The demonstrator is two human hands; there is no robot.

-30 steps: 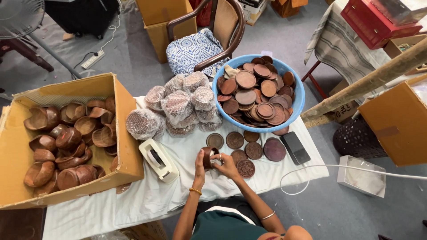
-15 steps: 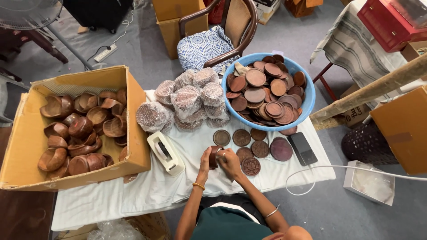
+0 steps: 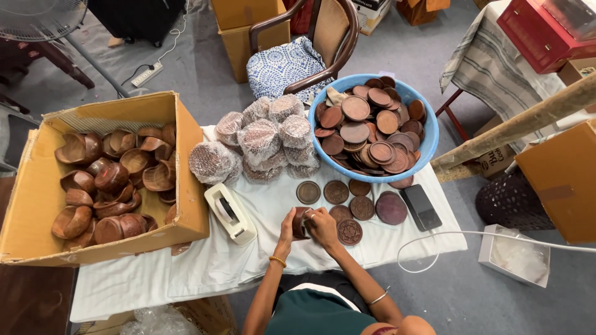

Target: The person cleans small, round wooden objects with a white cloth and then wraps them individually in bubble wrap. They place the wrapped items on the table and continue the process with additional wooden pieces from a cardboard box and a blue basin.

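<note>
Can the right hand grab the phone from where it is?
Probably yes. The right hand is on a wooden piece with the left hand, so it must let go first. The phone lies close, with only flat discs between.

bare white cloth on the worktop (image 3: 205, 267) lies open left of the hands, hemmed by a tape dispenser (image 3: 230, 213) and cardboard box (image 3: 192, 180), while loose wooden discs (image 3: 336, 192), wrapped stacks (image 3: 267, 139) and a blue basin (image 3: 428, 146) crowd the far side.
</note>
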